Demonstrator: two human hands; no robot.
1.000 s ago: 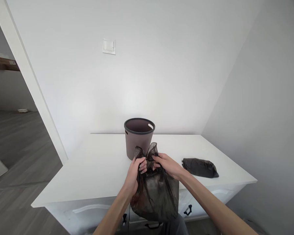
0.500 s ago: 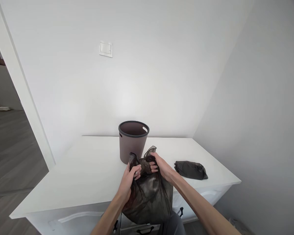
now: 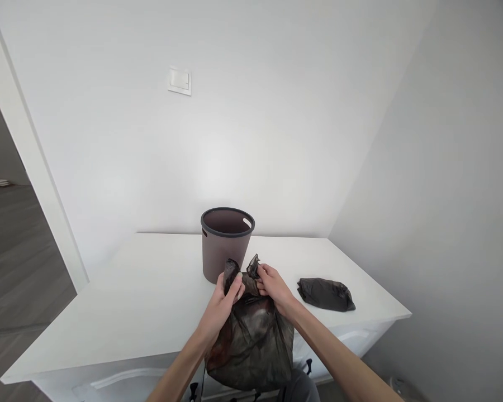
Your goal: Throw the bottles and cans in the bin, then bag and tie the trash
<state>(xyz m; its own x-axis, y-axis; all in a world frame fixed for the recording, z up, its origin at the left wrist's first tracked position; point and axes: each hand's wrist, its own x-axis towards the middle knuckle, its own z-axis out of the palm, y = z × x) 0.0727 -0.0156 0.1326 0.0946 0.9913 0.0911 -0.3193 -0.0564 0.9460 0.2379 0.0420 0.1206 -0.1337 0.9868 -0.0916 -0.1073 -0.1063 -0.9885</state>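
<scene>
A filled black, see-through garbage bag [image 3: 255, 346] hangs in front of the cabinet's edge, held up by both hands. My left hand [image 3: 224, 301] is closed on the left side of its gathered top, thumb upward. My right hand [image 3: 273, 286] pinches the right side of the top, where a twisted tip of plastic sticks up. What fills the bag shows only as dim reddish and pale shapes. Just behind the hands stands a brown trash can [image 3: 224, 251] with a dark rim and cut-out handles. A folded black plastic bag [image 3: 326, 294] lies to the right.
The white cabinet top [image 3: 151, 301] spans the view, with drawers and black handles [image 3: 309, 365] below its front edge. A light switch [image 3: 179, 81] is on the wall behind. At the left, a door frame [image 3: 33, 139] opens onto grey flooring.
Both hands still grip the bag's top. The right-hand end of plastic has become more tightly bunched, and the fingers have shifted a little. The view has moved slightly.
</scene>
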